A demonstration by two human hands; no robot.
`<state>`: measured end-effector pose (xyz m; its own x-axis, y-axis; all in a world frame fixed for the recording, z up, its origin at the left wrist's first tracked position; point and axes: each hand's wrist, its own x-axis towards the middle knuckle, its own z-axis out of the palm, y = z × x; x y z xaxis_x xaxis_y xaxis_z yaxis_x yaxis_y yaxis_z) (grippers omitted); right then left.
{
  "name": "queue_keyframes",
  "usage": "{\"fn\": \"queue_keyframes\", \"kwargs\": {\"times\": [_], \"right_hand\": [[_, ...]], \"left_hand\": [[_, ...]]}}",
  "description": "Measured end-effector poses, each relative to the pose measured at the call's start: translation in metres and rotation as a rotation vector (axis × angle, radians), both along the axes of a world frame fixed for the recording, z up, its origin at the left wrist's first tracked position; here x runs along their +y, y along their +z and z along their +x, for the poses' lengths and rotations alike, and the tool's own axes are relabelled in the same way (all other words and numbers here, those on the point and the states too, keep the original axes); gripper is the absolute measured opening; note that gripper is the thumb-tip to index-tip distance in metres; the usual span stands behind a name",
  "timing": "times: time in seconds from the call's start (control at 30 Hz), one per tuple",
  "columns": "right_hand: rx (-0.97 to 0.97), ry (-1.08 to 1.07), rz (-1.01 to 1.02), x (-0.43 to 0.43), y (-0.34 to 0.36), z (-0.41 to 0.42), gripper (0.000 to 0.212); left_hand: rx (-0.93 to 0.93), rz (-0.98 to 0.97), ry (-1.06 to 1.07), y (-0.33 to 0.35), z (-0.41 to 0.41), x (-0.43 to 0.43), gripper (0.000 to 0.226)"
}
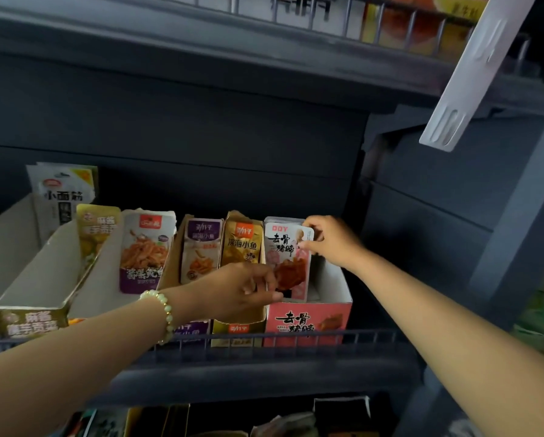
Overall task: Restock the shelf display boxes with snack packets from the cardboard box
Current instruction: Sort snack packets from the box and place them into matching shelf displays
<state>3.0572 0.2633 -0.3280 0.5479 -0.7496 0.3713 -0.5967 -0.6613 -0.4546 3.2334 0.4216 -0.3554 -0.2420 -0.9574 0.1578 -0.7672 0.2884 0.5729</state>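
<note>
A pink display box (308, 320) stands at the right end of the row on the dark shelf. A pink-and-white snack packet (288, 247) stands upright inside it. My right hand (330, 239) pinches the packet's top right corner. My left hand (242, 287), with a bead bracelet on the wrist, grips the packet's lower left edge at the box's front. More packets stand behind it, mostly hidden. The cardboard supply box is out of view.
Left of the pink box stand a yellow box (239, 329), a purple box (190, 331), a white box with an orange-and-purple packet (144, 247) and an olive box (28, 320). A wire rail (295, 337) fronts the shelf. A white price strip (463, 77) hangs at the upper right.
</note>
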Motion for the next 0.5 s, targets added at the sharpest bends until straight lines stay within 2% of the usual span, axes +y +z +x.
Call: {"fn": "queue_keyframes", "kwargs": {"times": [0.17, 0.4, 0.5], "right_hand": [[-0.013, -0.028, -0.058, -0.003, -0.006, 0.004, 0.018], [-0.066, -0.084, -0.089, 0.007, -0.006, 0.003, 0.035], [-0.061, -0.102, -0.089, 0.022, 0.0, -0.006, 0.042]], "left_hand": [[0.008, 0.007, -0.003, -0.002, 0.001, -0.002, 0.018], [0.005, 0.003, 0.028, -0.004, 0.0, -0.001, 0.022], [-0.031, -0.026, 0.071, -0.001, -0.003, 0.006, 0.032]]}}
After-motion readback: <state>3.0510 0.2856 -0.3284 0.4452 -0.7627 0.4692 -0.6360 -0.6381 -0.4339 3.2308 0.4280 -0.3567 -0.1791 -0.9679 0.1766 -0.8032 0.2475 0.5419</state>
